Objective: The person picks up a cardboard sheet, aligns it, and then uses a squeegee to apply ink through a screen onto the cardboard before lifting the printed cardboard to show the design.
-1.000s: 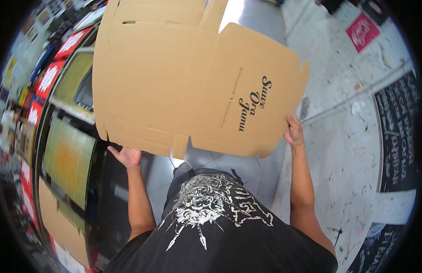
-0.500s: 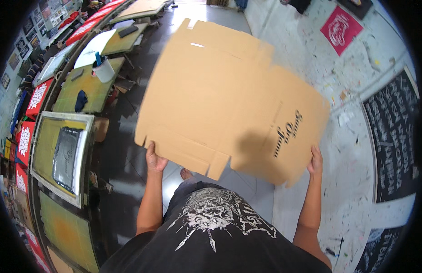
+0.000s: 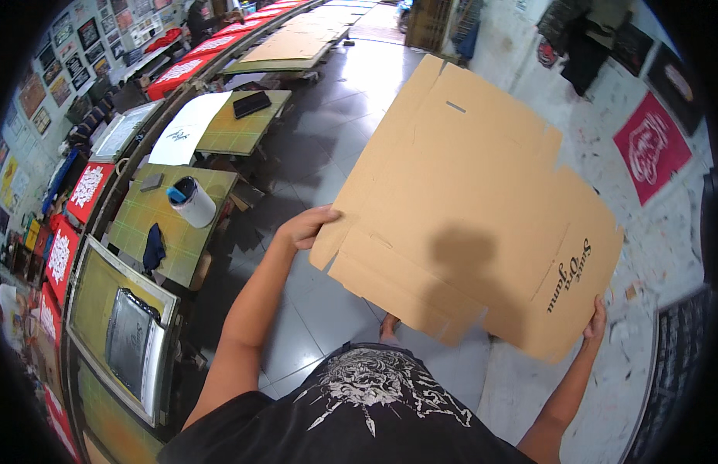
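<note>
1. Shifted toward 3 o'clock in the view since half a second ago: one flat brown cardboard sheet with cut slots and black lettering (image 3: 436,178); more of the tables shows now, and the left hand grips higher on the edge.
2. At the sheet's 8 o'clock corner, the left hand (image 3: 306,226) is closed around its edge; at 4 o'clock, the right hand (image 3: 597,319) pinches the opposite edge.
3. Across its lower half falls a dark rounded shadow (image 3: 463,267).
4. Beneath lies a glossy grey tiled floor (image 3: 312,301).
5. Toward 9 o'clock, a yellow-green gridded tabletop (image 3: 134,205) bears a white cylindrical cup (image 3: 195,209) and a crumpled dark-blue cloth (image 3: 154,249); at 10, a white paper sheet (image 3: 187,127); at 8, a silver-framed yellow mesh screen (image 3: 96,298).
6. Toward 2–3 o'clock, a pinkish-red cloth banner (image 3: 653,147) hangs on the marked whitish wall (image 3: 593,138).
</note>
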Action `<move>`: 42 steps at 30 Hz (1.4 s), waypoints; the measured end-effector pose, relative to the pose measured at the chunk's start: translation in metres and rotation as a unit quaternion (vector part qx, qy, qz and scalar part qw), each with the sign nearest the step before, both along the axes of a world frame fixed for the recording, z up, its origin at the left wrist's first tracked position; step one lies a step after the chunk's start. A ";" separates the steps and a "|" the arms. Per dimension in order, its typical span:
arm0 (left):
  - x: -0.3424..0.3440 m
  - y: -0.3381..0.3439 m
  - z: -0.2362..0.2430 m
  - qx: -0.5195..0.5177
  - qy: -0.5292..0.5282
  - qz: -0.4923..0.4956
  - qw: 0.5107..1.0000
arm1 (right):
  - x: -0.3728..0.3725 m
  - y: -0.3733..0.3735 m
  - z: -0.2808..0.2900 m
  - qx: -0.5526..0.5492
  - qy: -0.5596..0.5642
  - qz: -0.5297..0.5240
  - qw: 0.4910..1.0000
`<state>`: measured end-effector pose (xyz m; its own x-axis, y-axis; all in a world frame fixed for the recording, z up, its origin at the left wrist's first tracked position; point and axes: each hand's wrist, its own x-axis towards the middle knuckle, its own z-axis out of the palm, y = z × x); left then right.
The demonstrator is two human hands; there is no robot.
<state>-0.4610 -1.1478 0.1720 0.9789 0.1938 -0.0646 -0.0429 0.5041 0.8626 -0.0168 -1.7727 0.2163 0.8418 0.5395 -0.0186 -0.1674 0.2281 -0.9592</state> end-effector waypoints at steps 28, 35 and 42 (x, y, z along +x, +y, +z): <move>0.217 0.545 -0.045 -0.108 -0.124 0.696 0.699 | 0.321 0.774 -0.303 -0.342 0.157 0.218 0.901; 0.232 0.691 -0.104 -0.069 -0.082 0.748 0.655 | 0.366 0.748 -0.429 -0.478 0.212 0.292 0.801; 0.271 0.758 -0.119 -0.083 -0.035 0.758 0.646 | 0.460 1.003 -0.322 -0.514 0.024 0.397 0.760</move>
